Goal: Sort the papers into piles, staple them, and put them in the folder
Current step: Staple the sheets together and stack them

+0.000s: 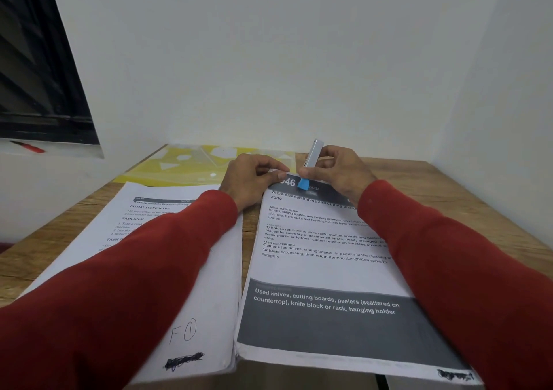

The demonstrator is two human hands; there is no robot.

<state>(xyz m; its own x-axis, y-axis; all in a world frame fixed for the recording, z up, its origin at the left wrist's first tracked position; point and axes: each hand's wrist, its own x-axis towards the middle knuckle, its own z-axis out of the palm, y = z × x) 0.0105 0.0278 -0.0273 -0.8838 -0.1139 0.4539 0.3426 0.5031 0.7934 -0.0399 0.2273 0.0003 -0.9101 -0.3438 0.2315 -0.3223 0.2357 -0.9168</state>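
Two piles of printed papers lie side by side on the wooden table: a left pile (167,285) under my left sleeve and a right pile (323,267) with dark grey bands. My right hand (338,171) grips a small silver stapler (312,158) with a blue tip, tilted up over the far top edge of the right pile. My left hand (254,177) pinches that same top edge just left of the stapler. A yellow transparent folder (191,165) with pale shapes lies flat behind the piles, against the wall.
The wooden table (466,198) sits in a corner, with white walls behind and to the right. A dark window is at the upper left, and a red pen (31,148) lies on its sill. The right pile overhangs the table's near edge.
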